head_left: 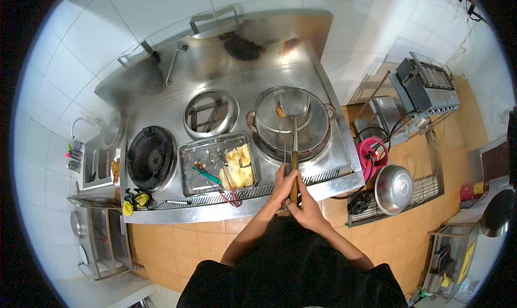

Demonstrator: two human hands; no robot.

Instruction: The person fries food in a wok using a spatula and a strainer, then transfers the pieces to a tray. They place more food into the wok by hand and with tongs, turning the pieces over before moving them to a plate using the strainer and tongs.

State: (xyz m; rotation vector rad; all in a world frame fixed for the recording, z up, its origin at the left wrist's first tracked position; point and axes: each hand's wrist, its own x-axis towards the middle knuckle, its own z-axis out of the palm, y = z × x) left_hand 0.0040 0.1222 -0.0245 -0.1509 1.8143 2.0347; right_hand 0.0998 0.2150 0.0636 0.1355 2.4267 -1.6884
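Both hands come together over the front edge of the silver steel stove [334,185] — the left hand [284,187] and the right hand [308,208] are closed around the long brown handle of a broad silver metal scoop [295,106]. A thin metal rod [285,149] runs beside it into the left hand. The scoop's head is over a round grey metal pan with 2 side handles [318,126], on the right-hand burner. Just left sits a rectangular metal tray [203,150] — it holds pale yellow slabs [240,170] and a teal-handled tool [204,175].
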